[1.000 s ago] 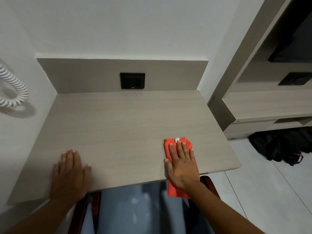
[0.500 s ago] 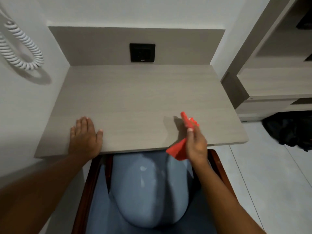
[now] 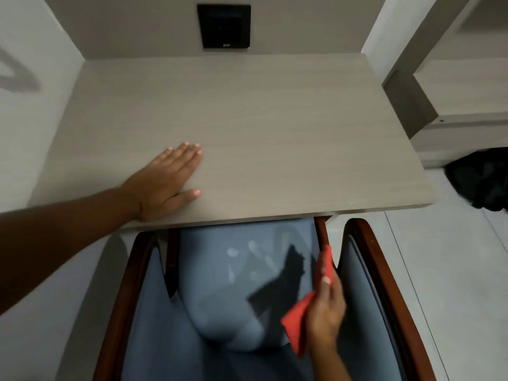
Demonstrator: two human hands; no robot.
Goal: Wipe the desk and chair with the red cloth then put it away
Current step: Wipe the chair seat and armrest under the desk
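Left hand: flat, fingers spread, palm down on the tabletop near its front edge; grip holds nothing. Right hand: grip clamped on the red cloth, held off the tabletop above the chair seat; cloth hangs below and left of the grip, one end above the thumb. Judgement: chair step starting. Flatten cloth under the palm, wipe seat in overlapping strokes, then armrests.

bench: pale beige, fine wood grain
cloth: bright red, plain
chair cushion: grey-blue, with some pale marks
chair frame: dark red-brown wood
wall socket: black
floor: light grey tiles
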